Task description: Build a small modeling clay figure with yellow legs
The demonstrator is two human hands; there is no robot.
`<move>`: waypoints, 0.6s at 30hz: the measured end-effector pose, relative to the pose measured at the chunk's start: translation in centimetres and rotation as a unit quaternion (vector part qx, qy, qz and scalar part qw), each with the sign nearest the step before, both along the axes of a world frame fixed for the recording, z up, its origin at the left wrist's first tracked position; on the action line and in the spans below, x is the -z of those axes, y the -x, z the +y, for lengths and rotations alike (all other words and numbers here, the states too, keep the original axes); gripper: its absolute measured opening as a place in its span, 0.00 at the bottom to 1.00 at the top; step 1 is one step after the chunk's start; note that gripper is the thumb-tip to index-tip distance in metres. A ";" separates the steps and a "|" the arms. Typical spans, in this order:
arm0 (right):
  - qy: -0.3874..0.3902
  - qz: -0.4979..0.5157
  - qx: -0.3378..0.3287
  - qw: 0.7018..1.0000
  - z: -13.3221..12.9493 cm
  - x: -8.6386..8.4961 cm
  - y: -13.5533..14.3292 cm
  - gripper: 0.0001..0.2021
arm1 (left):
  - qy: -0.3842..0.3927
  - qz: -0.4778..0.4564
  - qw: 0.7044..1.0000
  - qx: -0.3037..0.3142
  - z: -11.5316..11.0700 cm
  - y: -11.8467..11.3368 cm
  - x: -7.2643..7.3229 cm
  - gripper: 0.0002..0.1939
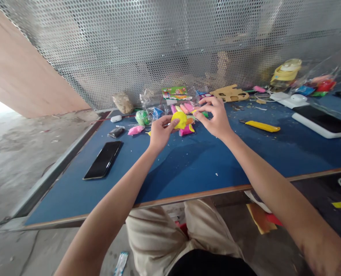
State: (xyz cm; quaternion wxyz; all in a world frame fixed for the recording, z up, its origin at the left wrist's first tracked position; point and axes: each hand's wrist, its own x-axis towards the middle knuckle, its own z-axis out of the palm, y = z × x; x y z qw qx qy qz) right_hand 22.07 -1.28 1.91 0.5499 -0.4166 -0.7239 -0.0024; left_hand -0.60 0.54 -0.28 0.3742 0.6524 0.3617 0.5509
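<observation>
My left hand [162,131] is closed round a rounded lump of yellow modelling clay [179,119], held above the blue table. Just to its right, my right hand [215,117] pinches a small yellow piece [194,111] between thumb and fingertips, apart from the lump or barely touching it; I cannot tell which. Behind and below the hands lie several clay packets, among them a magenta one [185,131], a pink one [135,130] and a green one [142,118]. A black packet [116,132] lies farther left.
A black phone [103,160] lies at left, and a yellow utility knife [262,126] at right. Beyond the knife are a phone on a white power bank [322,120] and a yellow-lidded jar [285,74]. A perforated metal panel [170,42] stands along the back of the table [184,168].
</observation>
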 end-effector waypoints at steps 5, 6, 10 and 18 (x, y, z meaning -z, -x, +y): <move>0.017 -0.083 0.049 0.995 0.1 1.0 1.2 0.16 | -0.041 0.012 0.999 -0.027 -0.4 -0.8 0.6 0.20; 0.014 -0.086 0.055 0.995 0.1 1.2 1.5 0.17 | -0.049 0.017 0.998 -0.028 -0.5 -0.9 0.6 0.22; 0.003 -0.066 0.081 0.995 0.0 1.5 2.2 0.17 | -0.043 0.017 0.999 -0.029 -1.1 -1.5 0.5 0.20; 0.009 -0.040 0.086 0.995 -0.1 1.5 2.1 0.12 | -0.038 0.017 0.999 -0.035 -1.3 -1.7 0.3 0.20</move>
